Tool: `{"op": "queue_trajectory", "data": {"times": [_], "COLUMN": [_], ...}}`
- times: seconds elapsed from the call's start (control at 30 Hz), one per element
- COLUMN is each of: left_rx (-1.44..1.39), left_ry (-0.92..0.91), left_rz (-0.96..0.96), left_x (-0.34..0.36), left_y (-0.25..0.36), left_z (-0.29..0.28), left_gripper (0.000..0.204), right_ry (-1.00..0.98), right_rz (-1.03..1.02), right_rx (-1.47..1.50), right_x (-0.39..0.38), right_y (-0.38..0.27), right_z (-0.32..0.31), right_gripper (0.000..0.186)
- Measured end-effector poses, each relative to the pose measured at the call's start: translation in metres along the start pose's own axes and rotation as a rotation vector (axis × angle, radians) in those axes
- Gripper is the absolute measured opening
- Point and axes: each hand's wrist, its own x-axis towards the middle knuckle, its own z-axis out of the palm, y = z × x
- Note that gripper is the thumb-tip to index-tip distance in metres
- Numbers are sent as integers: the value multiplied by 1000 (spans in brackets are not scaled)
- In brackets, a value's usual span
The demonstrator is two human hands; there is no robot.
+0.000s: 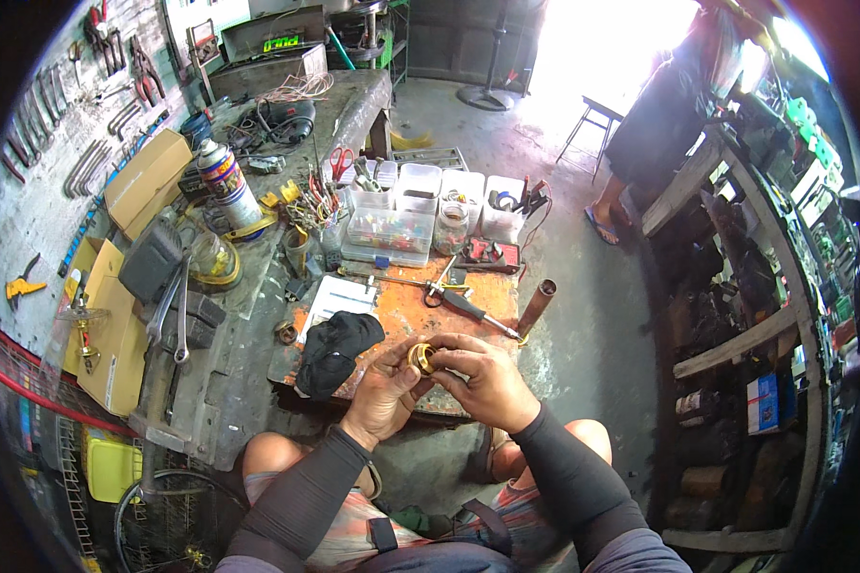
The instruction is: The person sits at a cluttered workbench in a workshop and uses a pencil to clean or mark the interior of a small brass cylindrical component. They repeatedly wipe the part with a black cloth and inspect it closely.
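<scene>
Left hand [384,392] holds 1 golden ring [419,359]; right hand [487,376] touches it.

Gold is shown by the ring [419,359], black by the cap [337,351]. Patchy orange is borne by the tabletop [401,311]; dark grey by the sleeves [306,497]. The shorts [339,523] are streaked with coral and grey.

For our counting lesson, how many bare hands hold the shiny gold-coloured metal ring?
2: left hand at the left of the ring, right hand at its right.
</scene>
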Motion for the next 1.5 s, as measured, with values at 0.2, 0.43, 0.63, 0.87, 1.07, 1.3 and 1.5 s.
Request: {"op": "queue_trajectory", "data": {"times": [0.2, 0.43, 0.63, 0.87, 1.07, 1.3, 1.5], "left_rx": [-75, -78, 171, 20, -49, 166, 64], "left_ry": [-37, 6, 199, 224, 181, 241, 122], "left_rz": [-46, -50, 53, -31, -28, 28, -36], "left_x": [-1, 1, 0, -1, -2, -3, -1], "left_y": [2, 7, 4, 13, 11, 4, 5], "left_z": [0, 16, -5, 12, 4, 2, 9], "left_gripper": [53, 48, 33, 28, 27, 30, 48], "right_ry": [56, 157, 77, 24, 59, 46, 44], "right_rz": [317, 497, 517, 530, 453, 316, 137], "right_rx": [503, 1106, 734, 530, 468, 179, -129], "right_x": [-4, -11, -12, -8, -14, -9, -13], "right_y": [8, 21, 26, 9, 22, 2, 4], "right_z": [-8, -8, -1, -9, 2, 3, 22], "right_gripper": [31, 57, 54, 54, 54, 48, 49]}}
